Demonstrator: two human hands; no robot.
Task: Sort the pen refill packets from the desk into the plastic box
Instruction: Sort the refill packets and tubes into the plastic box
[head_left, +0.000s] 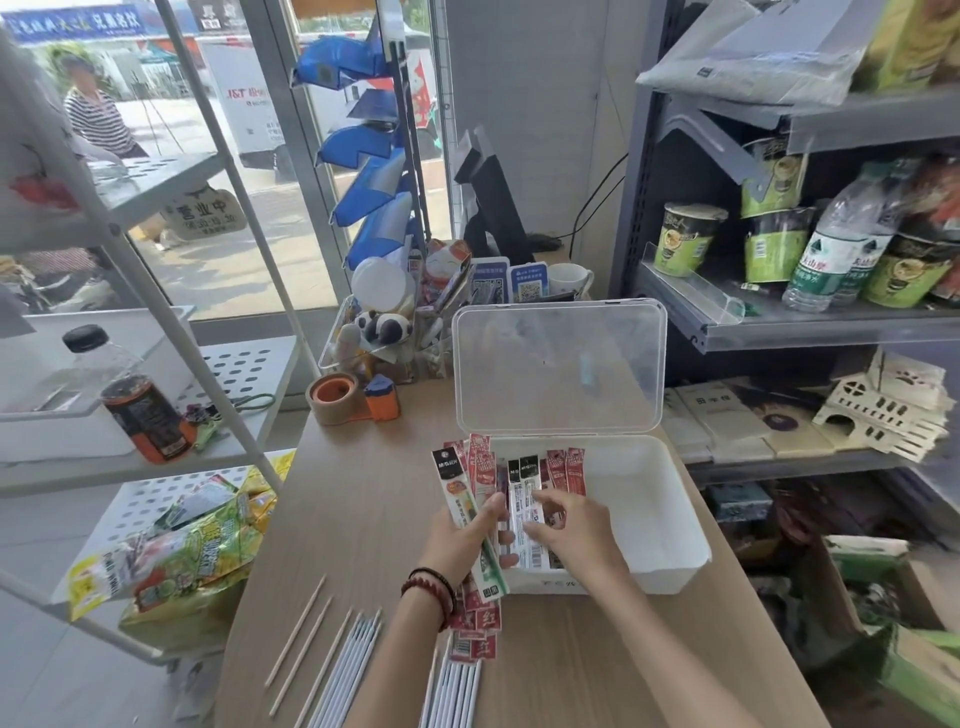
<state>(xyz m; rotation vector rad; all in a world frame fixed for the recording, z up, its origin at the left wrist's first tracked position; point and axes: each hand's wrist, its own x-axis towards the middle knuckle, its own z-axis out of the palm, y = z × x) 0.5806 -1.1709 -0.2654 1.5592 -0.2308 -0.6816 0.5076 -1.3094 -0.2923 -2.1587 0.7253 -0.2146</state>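
Note:
A white plastic box (670, 525) stands open on the wooden desk (363, 519), its clear lid (558, 364) tilted up behind it. Several pen refill packets (563, 470), red and black-topped, lie in the box's left half. My left hand (462, 540) grips a fanned bunch of refill packets (470, 483) at the box's left edge, a green-striped one in front. My right hand (576, 525) reaches into the box, fingers curled over a white, black-topped packet (527, 499); whether they pinch it is unclear.
Loose white refills (353, 660) and thin wooden sticks (298, 629) lie at the desk's front. A tape dispenser (358, 397) and a clear organiser with toys (384, 332) stand behind. A white rack with snack bags (182, 551) is left, grey shelves (810, 322) right.

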